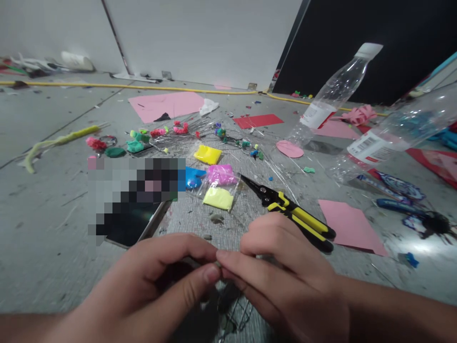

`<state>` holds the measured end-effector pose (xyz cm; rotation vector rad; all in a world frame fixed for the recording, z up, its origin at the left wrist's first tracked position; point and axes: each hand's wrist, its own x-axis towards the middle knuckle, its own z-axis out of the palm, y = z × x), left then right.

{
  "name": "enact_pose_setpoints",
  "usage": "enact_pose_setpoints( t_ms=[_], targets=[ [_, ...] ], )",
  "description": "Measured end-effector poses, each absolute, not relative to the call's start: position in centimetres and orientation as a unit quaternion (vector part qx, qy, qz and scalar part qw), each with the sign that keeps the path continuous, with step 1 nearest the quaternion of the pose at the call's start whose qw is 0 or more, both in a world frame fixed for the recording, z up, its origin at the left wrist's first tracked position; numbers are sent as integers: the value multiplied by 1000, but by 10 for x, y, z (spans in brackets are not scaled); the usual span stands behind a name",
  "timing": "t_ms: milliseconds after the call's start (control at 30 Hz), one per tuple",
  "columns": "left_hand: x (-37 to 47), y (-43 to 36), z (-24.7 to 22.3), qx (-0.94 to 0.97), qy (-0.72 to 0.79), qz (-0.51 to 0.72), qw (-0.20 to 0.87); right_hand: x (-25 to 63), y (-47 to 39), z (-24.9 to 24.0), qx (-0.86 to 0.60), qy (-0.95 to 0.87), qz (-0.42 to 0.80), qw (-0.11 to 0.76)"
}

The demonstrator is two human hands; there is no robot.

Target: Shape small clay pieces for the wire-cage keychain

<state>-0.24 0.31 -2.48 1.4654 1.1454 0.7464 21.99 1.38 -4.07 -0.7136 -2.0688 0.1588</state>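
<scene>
My left hand and my right hand meet at the front middle, thumbs and forefingers pinched together. A tiny greyish-green bit shows between the fingertips, mostly hidden, and I cannot make out what it is. Below the fingers is a tangle of thin wires with dark lumps. Yellow-and-black pliers lie just beyond my right hand. Ahead are packets of soft coloured clay: yellow, blue, pink and pale yellow. A dark-screened phone, partly blurred out, lies beyond my left hand.
Two clear plastic bottles stand tilted in view at right. Thin wires with coloured clay bits spread across the middle. Pink paper, red paper and a yellow fuzzy stem lie around. A yellow cable runs along the back.
</scene>
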Motion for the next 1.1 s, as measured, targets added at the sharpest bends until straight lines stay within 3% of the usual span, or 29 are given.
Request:
enact_pose_setpoints(
  t_ms=[400, 667, 1100],
  targets=[
    [0, 24, -14, 626, 424, 310, 576, 222, 18, -40, -252, -860, 84, 436],
    [-6, 20, -18, 574, 437, 334, 606, 220, 34, -41, -299, -777, 205, 515],
    [2, 28, -11, 611, 460, 301, 570, 217, 33, -45, -210, -833, 146, 490]
  ],
)
